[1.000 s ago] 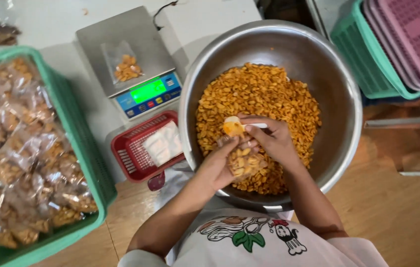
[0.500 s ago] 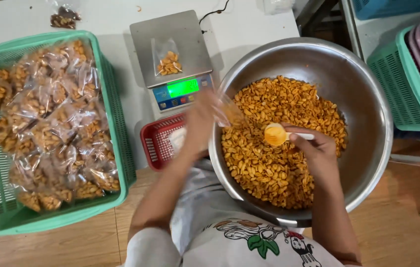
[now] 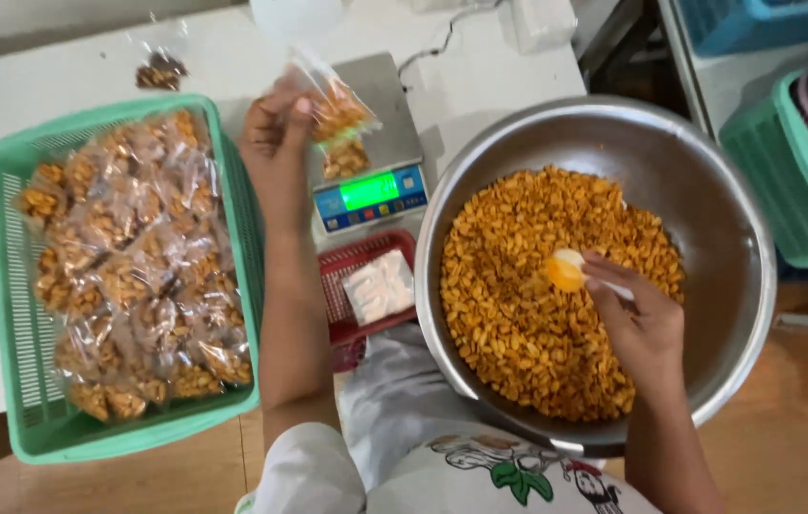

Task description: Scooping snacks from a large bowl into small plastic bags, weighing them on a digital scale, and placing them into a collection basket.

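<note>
Since half a second ago the left hand (image 3: 275, 143) has swung away from the bowl and now pinches a small clear bag of snacks (image 3: 337, 109) by its top, up over the digital scale (image 3: 371, 162), where another little bag (image 3: 347, 157) already sits on the platter. Right hand (image 3: 642, 324) is closed round a small white scoop (image 3: 566, 269), resting on the fried snacks in the big steel bowl (image 3: 709, 190). Further out: red basket (image 3: 347, 305) with white packets, green crate (image 3: 233, 247) full of finished bags. Risk as I see it: the bag's mouth looks unsealed and it's tilted, so pieces could spill on the scale, or dropping it on the other bag could throw the reading off.
</note>
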